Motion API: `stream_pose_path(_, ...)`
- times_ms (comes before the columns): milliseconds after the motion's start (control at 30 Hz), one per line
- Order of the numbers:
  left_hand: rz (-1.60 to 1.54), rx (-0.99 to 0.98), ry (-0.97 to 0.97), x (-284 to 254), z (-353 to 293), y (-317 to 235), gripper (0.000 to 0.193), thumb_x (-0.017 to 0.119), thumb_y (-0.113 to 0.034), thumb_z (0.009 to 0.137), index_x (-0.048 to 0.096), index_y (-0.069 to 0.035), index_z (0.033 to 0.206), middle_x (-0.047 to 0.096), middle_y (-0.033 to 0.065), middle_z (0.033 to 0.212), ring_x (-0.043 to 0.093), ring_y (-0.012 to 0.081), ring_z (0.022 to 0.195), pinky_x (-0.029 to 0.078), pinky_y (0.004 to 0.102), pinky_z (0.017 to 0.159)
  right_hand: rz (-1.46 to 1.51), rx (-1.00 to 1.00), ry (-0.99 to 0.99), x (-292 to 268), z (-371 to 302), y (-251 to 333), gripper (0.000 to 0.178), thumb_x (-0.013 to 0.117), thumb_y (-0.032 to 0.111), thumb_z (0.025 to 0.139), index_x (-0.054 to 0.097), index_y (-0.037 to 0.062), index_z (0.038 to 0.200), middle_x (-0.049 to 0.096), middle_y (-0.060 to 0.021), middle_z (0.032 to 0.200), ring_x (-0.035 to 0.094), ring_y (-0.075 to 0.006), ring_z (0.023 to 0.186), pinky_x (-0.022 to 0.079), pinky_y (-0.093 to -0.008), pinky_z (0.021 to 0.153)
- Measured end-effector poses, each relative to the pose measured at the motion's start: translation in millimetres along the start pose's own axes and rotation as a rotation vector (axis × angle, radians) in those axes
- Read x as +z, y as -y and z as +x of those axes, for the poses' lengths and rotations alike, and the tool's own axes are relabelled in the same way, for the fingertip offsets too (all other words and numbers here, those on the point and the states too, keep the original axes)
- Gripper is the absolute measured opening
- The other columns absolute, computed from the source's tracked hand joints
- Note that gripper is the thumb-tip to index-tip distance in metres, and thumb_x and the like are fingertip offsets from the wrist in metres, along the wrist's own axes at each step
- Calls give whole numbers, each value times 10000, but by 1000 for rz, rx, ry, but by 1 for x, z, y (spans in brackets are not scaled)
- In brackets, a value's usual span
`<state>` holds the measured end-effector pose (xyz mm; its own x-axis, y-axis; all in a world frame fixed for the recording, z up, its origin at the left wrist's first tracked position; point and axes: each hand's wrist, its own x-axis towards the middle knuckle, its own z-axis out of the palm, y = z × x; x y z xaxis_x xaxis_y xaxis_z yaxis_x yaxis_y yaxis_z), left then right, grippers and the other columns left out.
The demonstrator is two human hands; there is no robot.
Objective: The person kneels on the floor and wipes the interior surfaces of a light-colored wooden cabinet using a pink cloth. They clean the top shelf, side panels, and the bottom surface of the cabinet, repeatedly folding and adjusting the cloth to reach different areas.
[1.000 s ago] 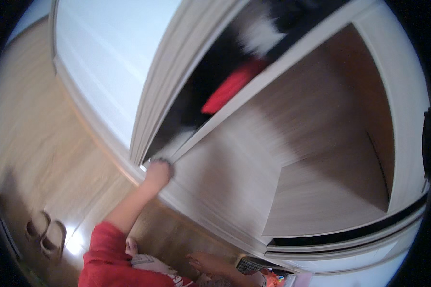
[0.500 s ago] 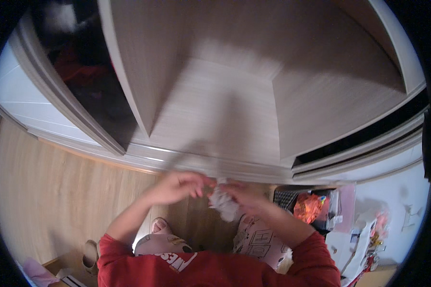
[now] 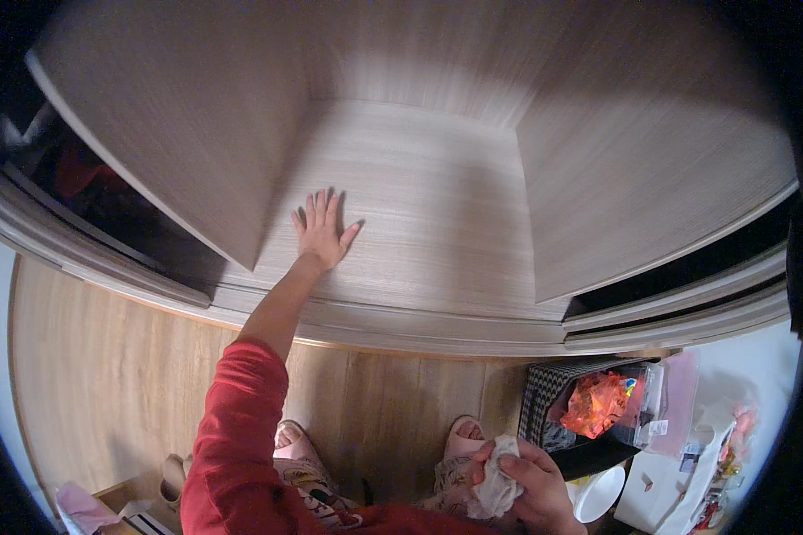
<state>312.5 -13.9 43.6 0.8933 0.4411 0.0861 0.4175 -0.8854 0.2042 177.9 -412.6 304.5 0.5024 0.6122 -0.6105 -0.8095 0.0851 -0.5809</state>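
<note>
My left hand (image 3: 322, 234) lies flat with fingers spread on the pale wood-grain bottom board (image 3: 410, 223) of a wardrobe compartment, near its left wall. Low in the picture, close to my body, my right hand (image 3: 537, 481) is closed round a crumpled white cloth or tissue (image 3: 498, 481); which of the two I cannot tell. Part of this wad sticks out past the fingers. Between my left hand and the floor runs the wardrobe's front ledge with its sliding-door track (image 3: 401, 319).
Side panels (image 3: 633, 196) enclose the compartment. At right on the wood floor (image 3: 393, 392) stand a checked black-and-white box (image 3: 540, 392) holding an orange-red packet (image 3: 598, 403), a white bucket (image 3: 600, 495) and a white cabinet (image 3: 651, 486). Shoes (image 3: 174, 473) and an open box sit at lower left.
My hands have parted. The left one has reached forward onto the compartment's bottom board, while the right one has drawn back and down toward my body with the white wad. My view has shifted.
</note>
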Motion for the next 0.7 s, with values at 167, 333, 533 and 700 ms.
stream_pose_path(167, 94, -51, -40, 32, 9, -18, 782, 331, -605, 860, 229, -53, 1405, 150, 151, 1483, 85, 323, 1375, 35, 575, 1065, -1, 39, -153, -18, -4, 16, 265, 492, 180, 890, 503, -4, 1080, 607, -116, 878, 614, -215, 730, 513, -310, 620)
stream_pose_path(333, 30, 3, -26, 33, 9, -36, 779, 353, -577, 862, 242, -17, 1393, 164, 172, 1476, 99, 332, 1373, 37, 563, 1071, 15, 48, -131, -24, 1, 25, 323, 551, 250, 845, 531, -28, 1007, 587, -160, 820, 589, -259, 737, 498, -360, 635)
stream_pose_path(533, 52, 172, 10, 38, -15, -68, 793, 292, -571, 884, 194, 27, 1396, 133, 194, 1477, 56, 330, 1379, 13, 513, 1093, 65, 56, 83, -36, 5, 31, 308, 483, 221, 918, 499, -15, 1116, 580, -137, 955, 577, -249, 879, 470, -350, 761)
stream_pose_path(700, -6, 312, 36, 37, -44, -80, 776, 331, -542, 889, 200, 36, 1389, 134, 216, 1470, 66, 359, 1373, 28, 502, 1095, 92, 45, 106, -29, 4, 27, 298, 473, 217, 925, 496, -2, 1125, 580, -123, 955, 569, -227, 879, 461, -328, 753)
